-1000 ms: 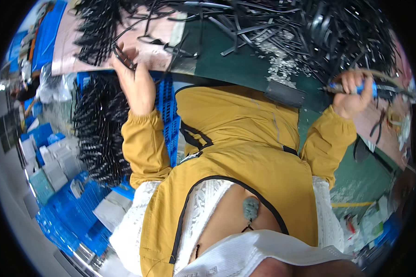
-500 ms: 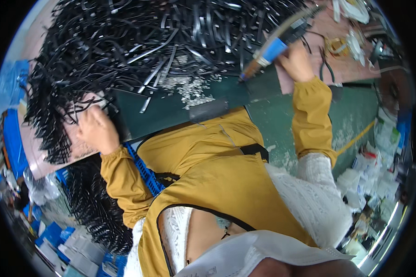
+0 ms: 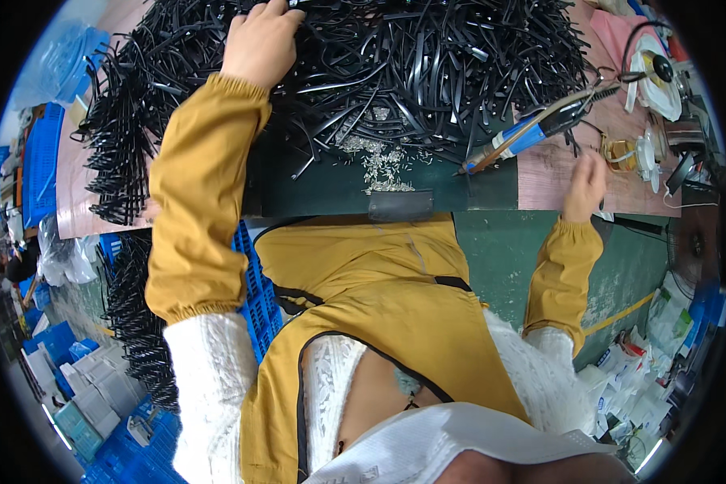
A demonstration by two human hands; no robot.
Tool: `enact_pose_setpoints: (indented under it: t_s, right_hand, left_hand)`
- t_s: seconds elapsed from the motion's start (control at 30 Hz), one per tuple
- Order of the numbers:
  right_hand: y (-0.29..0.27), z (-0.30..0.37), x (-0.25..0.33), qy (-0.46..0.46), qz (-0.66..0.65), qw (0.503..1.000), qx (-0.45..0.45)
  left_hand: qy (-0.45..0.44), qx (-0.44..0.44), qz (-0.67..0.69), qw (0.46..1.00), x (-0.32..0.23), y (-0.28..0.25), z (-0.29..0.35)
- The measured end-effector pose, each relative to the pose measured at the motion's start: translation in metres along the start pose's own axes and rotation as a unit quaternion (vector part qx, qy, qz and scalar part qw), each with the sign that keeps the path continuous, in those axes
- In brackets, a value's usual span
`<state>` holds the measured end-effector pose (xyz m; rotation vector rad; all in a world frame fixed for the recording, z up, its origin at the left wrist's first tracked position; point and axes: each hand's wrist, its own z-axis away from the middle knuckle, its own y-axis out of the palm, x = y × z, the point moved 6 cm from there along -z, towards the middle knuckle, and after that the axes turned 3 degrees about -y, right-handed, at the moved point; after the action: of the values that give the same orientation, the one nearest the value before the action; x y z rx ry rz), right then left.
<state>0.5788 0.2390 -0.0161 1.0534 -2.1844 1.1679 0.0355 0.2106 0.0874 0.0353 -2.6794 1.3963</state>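
Observation:
A large pile of thin, glossy black strips (image 3: 427,64) covers the far part of the table. My left hand (image 3: 260,47) reaches into its upper left part, fingers curled among the strips; what they pinch is hidden. At the right, near the table's edge, my right hand (image 3: 586,187) has its fingers curled together. A dark tool handle shows just beyond it, and I cannot make out what it holds. A pen-shaped corded tool (image 3: 527,135) with a blue grip lies apart from both hands, its tip over the dark green mat (image 3: 315,189).
Small silvery clippings (image 3: 387,165) are scattered on the mat by a dark pad (image 3: 401,205). An amber-filled dish (image 3: 621,155) and a white spool (image 3: 652,81) stand at the right. More black strips (image 3: 141,323) hang below the table's left side, near a blue crate (image 3: 258,294).
My right hand has let go of the blue-gripped tool and moved right, toward the near edge. My left hand has moved from the table's left side up and right into the pile.

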Motion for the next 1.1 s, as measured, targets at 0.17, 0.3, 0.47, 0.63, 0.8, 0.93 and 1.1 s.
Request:
enact_pose_setpoints:
  t_s: [0.17, 0.3, 0.47, 0.63, 0.8, 0.93, 1.1]
  right_hand:
    - [0.022, 0.06, 0.096, -0.003, -0.432, 0.897, -0.098]
    - [0.101, 0.11, 0.176, -0.053, -0.54, 0.837, 0.066]
    - [0.127, 0.118, 0.188, -0.128, -0.408, 0.892, 0.146]
    - [0.117, 0.113, 0.182, -0.142, -0.171, 0.949, 0.224]
    - [0.114, 0.114, 0.19, 0.023, -0.383, 0.913, 0.139]
    - [0.141, 0.125, 0.206, -0.039, -0.179, 0.948, 0.259]
    - [0.162, 0.137, 0.19, 0.146, -0.314, 0.904, 0.253]
  left_hand:
    - [-0.013, 0.098, -0.139, 0.985, -0.002, 0.029, -0.037]
    - [0.037, 0.023, -0.178, 0.983, -0.028, -0.005, -0.034]
    - [0.038, -0.032, 0.182, 0.982, -0.035, -0.095, 0.017]
    - [-0.166, -0.065, 0.714, 0.677, -0.062, -0.105, 0.099]
    - [-0.356, 0.05, 0.885, 0.295, -0.155, -0.025, 0.15]
    - [-0.374, -0.081, 0.784, 0.489, -0.151, -0.007, 0.168]
    - [-0.259, -0.09, 0.733, 0.622, -0.163, -0.021, 0.221]
